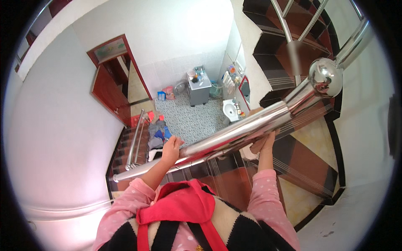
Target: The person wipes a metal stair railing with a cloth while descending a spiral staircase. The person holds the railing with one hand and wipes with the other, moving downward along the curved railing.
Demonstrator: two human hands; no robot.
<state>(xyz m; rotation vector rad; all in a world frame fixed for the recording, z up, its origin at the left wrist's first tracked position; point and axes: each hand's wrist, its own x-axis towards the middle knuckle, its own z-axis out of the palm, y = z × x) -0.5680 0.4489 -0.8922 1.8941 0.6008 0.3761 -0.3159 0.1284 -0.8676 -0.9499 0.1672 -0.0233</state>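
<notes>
A polished steel handrail slants across the view in front of me, from low on the left up to a steel ball joint. My left hand is closed over the lower part of this rail. Farther up, my right hand reaches to the rail's near underside and presses a brown cloth against it. Some brown also shows past the rail's far side, seemingly the same cloth. The rail hides part of the right hand's fingers.
Tiled stairs curve up on the right, beside a white wall. Far below lie a pebble-patterned floor, a grey washing machine, a white washbasin and a red door. Clothes hang over a lower railing on the left.
</notes>
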